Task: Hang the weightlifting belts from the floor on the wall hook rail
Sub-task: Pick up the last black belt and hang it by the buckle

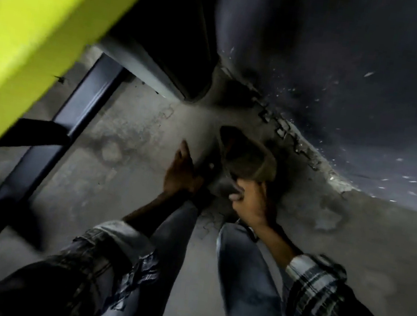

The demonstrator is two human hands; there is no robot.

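Bending over the concrete floor (136, 125). Right hand (251, 205) closed round one end of the belt (245, 155); rest arches beyond the grip, holding shape. Judged stiff, moderately heavy. Left hand (182, 173) spread flat alongside, touching. Best held mid-band.

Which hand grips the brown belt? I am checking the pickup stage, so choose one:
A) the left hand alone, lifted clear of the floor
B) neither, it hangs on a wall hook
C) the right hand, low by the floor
C: the right hand is closed on the brown belt down by the concrete floor, while the left hand rests open beside it.
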